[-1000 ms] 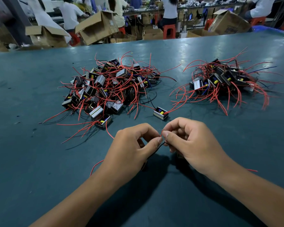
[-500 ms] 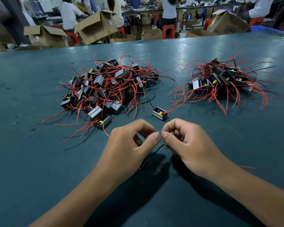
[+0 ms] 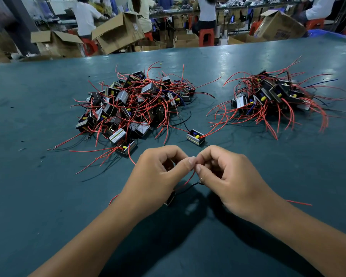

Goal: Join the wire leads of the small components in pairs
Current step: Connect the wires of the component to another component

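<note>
My left hand [image 3: 158,176] and my right hand [image 3: 228,176] meet fingertip to fingertip above the green table [image 3: 38,196]. Both pinch thin wire leads [image 3: 190,178], one red and one black, at the point where thumbs and forefingers touch. A small black component [image 3: 170,198] hangs below my left hand on those leads, partly hidden by the palm. A second component under my right hand is hidden. A large pile of components with red leads [image 3: 132,104] lies at the left. A smaller pile [image 3: 272,96] lies at the right.
One lone component [image 3: 195,137] sits just beyond my fingers, and another [image 3: 126,149] at the near edge of the left pile. A loose red lead [image 3: 299,202] trails right of my right wrist. Cardboard boxes [image 3: 118,33] and seated people stand past the table's far edge.
Both hands have drifted slightly away from me toward the piles while staying pinched together on the leads. The hanging component stays under my left palm.
</note>
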A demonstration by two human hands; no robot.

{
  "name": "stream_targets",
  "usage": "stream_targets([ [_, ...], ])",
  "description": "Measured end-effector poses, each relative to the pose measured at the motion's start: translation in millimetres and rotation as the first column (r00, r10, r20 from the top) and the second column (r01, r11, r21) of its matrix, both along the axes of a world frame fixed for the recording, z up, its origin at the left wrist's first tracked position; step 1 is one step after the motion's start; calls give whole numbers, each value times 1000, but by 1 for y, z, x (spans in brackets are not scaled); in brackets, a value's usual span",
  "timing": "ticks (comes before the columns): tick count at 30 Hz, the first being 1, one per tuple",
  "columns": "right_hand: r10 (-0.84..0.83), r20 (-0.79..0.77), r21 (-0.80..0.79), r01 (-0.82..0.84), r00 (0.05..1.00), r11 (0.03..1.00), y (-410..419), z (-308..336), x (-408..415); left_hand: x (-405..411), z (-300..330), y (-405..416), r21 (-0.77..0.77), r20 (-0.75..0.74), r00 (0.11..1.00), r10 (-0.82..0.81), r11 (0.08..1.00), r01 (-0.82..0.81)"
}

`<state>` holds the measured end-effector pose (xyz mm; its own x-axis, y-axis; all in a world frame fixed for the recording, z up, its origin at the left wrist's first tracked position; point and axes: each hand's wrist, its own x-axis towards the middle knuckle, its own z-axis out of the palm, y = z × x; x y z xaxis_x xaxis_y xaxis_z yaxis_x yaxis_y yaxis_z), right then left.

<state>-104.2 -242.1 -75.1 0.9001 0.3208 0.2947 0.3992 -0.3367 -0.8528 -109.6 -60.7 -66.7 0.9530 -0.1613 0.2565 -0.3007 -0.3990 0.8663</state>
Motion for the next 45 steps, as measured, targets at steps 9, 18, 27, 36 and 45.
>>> stream_targets([
  [9,42,134,-69,-33,990,997,0,1,-4,0,5,-5,-450,-544,810,-219,891,-61],
  [18,28,46,-40,-27,999,999,-3,1,-3,7,8,21,388,482,862,-157,920,-49],
  [27,82,87,-68,-77,993,995,-3,2,-4,9,8,19,525,545,786,-294,850,-46],
  [36,59,206,-101,-39,977,994,-3,1,-6,-2,4,0,-230,-310,943,-118,972,46],
  [45,60,88,-51,-55,994,997,-5,2,-3,5,9,23,434,475,854,-211,901,-19],
])
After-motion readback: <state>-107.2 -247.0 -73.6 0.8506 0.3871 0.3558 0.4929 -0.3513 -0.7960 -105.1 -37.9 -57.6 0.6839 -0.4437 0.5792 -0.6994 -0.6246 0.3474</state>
